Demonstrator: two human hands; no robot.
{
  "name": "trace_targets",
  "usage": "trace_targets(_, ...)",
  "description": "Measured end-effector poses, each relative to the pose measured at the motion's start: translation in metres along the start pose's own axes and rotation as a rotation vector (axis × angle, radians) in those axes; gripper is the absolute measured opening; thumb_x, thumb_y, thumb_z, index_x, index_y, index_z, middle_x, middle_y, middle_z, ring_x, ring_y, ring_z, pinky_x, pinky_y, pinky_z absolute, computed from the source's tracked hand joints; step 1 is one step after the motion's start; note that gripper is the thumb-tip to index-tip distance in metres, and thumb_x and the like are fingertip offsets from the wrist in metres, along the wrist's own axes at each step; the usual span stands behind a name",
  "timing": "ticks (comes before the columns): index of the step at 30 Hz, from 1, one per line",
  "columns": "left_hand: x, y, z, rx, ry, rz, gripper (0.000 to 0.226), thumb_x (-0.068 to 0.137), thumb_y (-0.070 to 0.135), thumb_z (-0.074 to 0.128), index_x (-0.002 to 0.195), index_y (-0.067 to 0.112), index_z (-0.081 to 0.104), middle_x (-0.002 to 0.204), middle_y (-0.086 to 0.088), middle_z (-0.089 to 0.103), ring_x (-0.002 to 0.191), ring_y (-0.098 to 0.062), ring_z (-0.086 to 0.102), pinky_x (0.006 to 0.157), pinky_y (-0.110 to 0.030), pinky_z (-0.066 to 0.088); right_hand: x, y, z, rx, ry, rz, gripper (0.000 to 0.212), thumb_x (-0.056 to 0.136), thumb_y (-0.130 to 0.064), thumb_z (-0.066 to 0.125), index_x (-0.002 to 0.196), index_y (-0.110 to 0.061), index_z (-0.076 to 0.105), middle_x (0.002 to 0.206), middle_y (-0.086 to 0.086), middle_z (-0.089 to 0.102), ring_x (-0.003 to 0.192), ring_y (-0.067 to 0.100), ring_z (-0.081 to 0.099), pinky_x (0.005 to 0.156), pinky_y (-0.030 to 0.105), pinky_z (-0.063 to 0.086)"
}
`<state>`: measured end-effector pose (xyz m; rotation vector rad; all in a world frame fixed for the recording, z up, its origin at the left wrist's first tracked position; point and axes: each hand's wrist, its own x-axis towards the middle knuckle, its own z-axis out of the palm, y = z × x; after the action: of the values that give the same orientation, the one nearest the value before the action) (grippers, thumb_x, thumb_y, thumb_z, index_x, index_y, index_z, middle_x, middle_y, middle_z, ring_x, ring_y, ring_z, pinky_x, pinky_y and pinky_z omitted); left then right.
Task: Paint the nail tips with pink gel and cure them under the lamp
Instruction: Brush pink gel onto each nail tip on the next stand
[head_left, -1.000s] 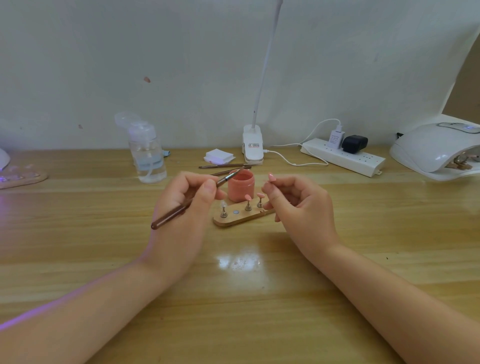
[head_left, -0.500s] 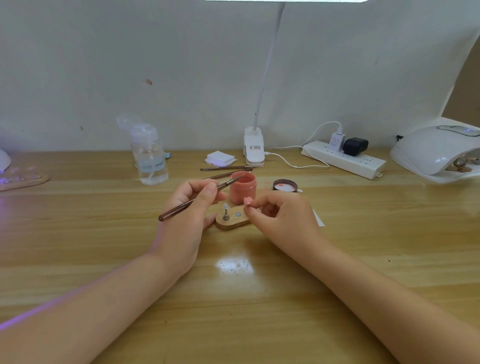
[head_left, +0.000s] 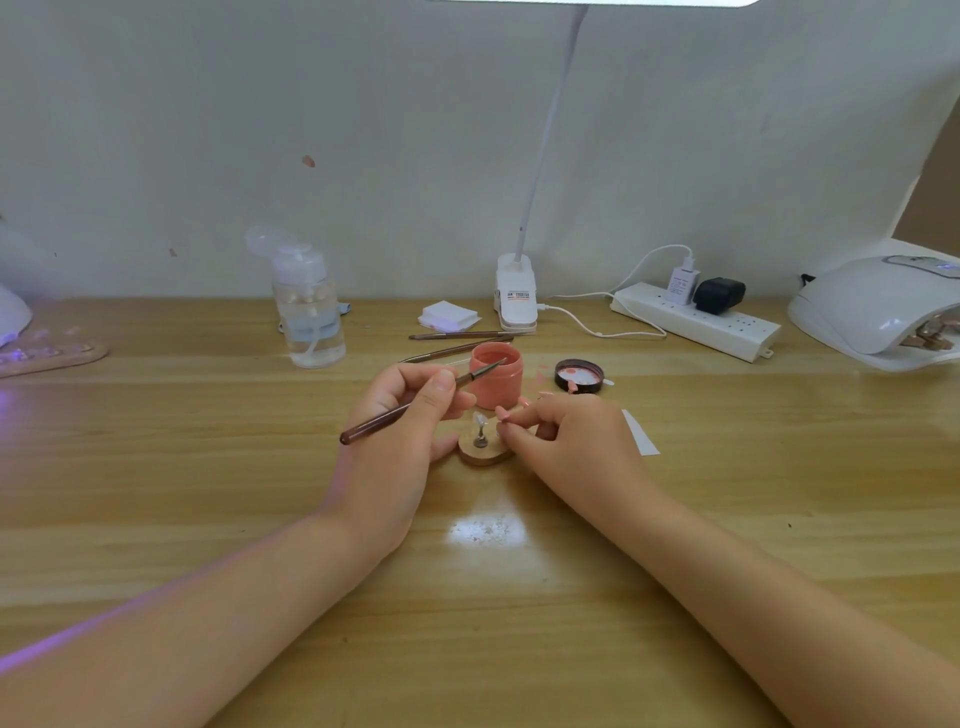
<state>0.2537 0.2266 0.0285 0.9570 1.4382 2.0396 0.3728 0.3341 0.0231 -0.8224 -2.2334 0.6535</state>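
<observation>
Slim brown brush (head_left: 410, 408), round pink gel jar (head_left: 496, 382)

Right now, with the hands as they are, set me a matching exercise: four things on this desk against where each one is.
Things:
1. thin brown brush
2. open pink gel jar
3. dark round lid
4. white curing lamp

Places:
A. far right of the desk
B. held in the left hand
C. lying right of the jar
D. behind the small wooden tip holder

Pairs: 1-B, 2-D, 3-C, 4-A
</observation>
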Motion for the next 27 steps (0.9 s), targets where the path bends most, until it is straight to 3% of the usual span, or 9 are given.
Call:
trace_targets(3,0.000,0.000,0.000,0.003,0.002,-0.001,0.013,0.096,0.019,0.058,0.086,0.022,0.066,0.081,0.010,0.072,0.090,-0.007,0.068,0.088,-0.051,0.056,0.000,-0.001,-0.001,-0.082,-0.029,0.000,0.011,0.087,-0.026,0.068,0.087,-0.024,0.078,0.050,-0.018,0.046,0.072,-0.009,0.055,0.063,0.001,0.032)
trace_targets(5,0.000,0.000,0.000,0.006,0.001,0.002,0.011,0.095,0.020,0.058,0.088,0.021,0.066,0.081,0.010,0.072,0.090,-0.007,0.068,0.088,-0.050,0.056,-0.002,-0.001,-0.001,-0.153,-0.023,-0.017,0.013,0.087,-0.030,0.067,0.084,-0.024,0.078,0.066,-0.011,0.067,0.092,0.004,0.062,0.067,0.005,0.032)
trace_targets(7,0.000,0.000,-0.001,0.008,0.004,0.002,0.010,0.096,0.020,0.058,0.089,0.021,0.066,0.081,0.010,0.072,0.090,-0.007,0.068,0.088,-0.050,0.056,-0.007,-0.002,0.000,-0.184,0.042,-0.062,0.015,0.086,-0.033,0.069,0.080,-0.022,0.078,0.080,-0.002,0.074,0.097,0.010,0.065,0.075,0.015,0.036)
trace_targets(10,0.000,-0.001,-0.002,0.011,0.004,0.007,0.012,0.096,0.022,0.058,0.088,0.024,0.067,0.082,0.009,0.073,0.091,-0.006,0.068,0.087,-0.049,0.056,-0.011,-0.009,0.002,-0.213,0.077,-0.128,0.018,0.085,-0.036,0.068,0.078,-0.022,0.078,0.074,-0.004,0.073,0.092,0.009,0.063,0.073,0.014,0.028)
trace_targets(14,-0.001,-0.003,-0.002,0.023,-0.021,0.029,0.024,0.097,0.023,0.058,0.078,0.032,0.069,0.083,0.010,0.073,0.091,-0.004,0.068,0.083,-0.044,0.056,-0.009,-0.011,0.003,-0.248,-0.011,-0.130,0.019,0.090,-0.040,0.061,0.088,-0.030,0.077,0.091,-0.005,0.074,0.100,0.008,0.061,0.071,0.013,0.021)
trace_targets(18,-0.002,-0.004,-0.003,0.057,-0.058,0.048,0.019,0.095,0.028,0.060,0.079,0.035,0.069,0.083,0.011,0.072,0.091,-0.002,0.068,0.085,-0.047,0.056,-0.009,-0.011,0.006,-0.314,-0.061,-0.170,0.022,0.095,-0.041,0.053,0.093,-0.032,0.074,0.095,-0.003,0.072,0.105,0.015,0.059,0.085,0.020,0.030)
trace_targets(23,-0.002,-0.004,-0.003,0.048,-0.069,0.056,0.010,0.086,0.037,0.061,0.080,0.035,0.069,0.084,0.009,0.073,0.092,-0.003,0.068,0.082,-0.044,0.057,-0.008,-0.012,0.006,-0.300,-0.083,-0.147,0.022,0.095,-0.041,0.053,0.094,-0.032,0.074,0.096,-0.002,0.072,0.102,0.015,0.060,0.071,0.020,0.022)
trace_targets(27,-0.003,-0.005,-0.002,0.020,-0.082,0.068,0.018,0.094,0.027,0.061,0.080,0.034,0.070,0.082,0.008,0.072,0.090,-0.004,0.068,0.076,-0.035,0.058,-0.007,-0.012,0.005,-0.274,-0.105,-0.115,0.023,0.094,-0.043,0.054,0.097,-0.032,0.075,0.098,0.001,0.072,0.103,0.016,0.060,0.087,0.025,0.034)
